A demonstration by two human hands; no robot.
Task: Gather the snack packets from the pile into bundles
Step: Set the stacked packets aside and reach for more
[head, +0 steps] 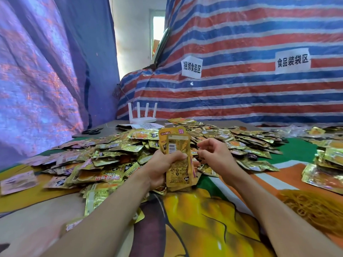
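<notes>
Left hand (163, 164): fingers clenched round packet stack (178, 145), gold packets upright, tops rising above fingers, lower ends hanging below palm. Right hand (215, 154): just right of stack, fingers curled, thumb near forefinger; whether pinching anything, cannot tell. Loose pile (115, 153) of gold packets on surface (297, 149), beyond and left of left fingers. Rubber bands (313, 206) heaped right of right fingers. Router (142, 115) behind pile.

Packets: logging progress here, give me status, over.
Left hand grips upright stack. Right hand beside it, fingers curled, nothing seen held. Pile lies behind. Nothing blocking.
</notes>
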